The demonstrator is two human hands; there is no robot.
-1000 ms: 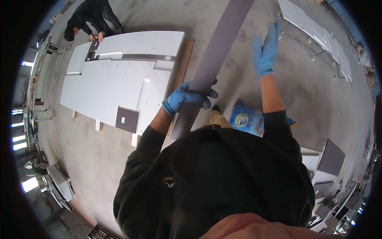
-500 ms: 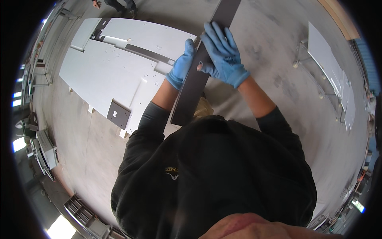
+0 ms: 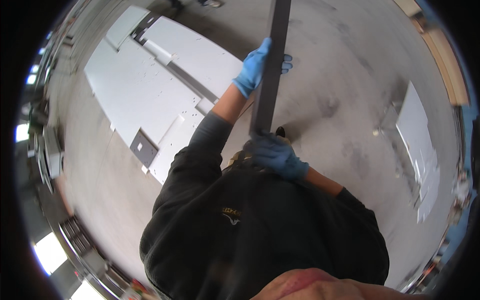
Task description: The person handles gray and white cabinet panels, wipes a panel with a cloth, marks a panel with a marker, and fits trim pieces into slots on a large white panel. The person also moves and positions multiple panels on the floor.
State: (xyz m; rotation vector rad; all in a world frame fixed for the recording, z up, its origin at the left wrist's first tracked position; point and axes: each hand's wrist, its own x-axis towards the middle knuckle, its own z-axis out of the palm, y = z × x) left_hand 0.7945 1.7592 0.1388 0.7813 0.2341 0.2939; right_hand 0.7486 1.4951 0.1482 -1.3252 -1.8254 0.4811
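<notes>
A long, narrow dark grey board point(image 3: 270, 75) runs from the top of the view down toward my body. My left hand point(image 3: 256, 65), in a light blue glove, is closed round it, with the thumb side on its left edge and fingertips showing past its right edge. At the near end of the board is my right hand point(image 3: 275, 152), gloved in blue, just in front of my body. It appears to touch that end, but its fingers are smeared by motion.
To the left lie large white panels point(image 3: 120, 75) with holes and a dark strip point(image 3: 192, 80) between them. A dark square plate point(image 3: 144, 148) sits at their near edge. White sheets on a stand point(image 3: 417, 135) are at right. Another person's shoe point(image 3: 212, 4) shows at the top.
My right hand has slid from the board's upper part down to its near end. The left hand's fingers now reach round the board, which stands straighter in view. The whole view has shifted.
</notes>
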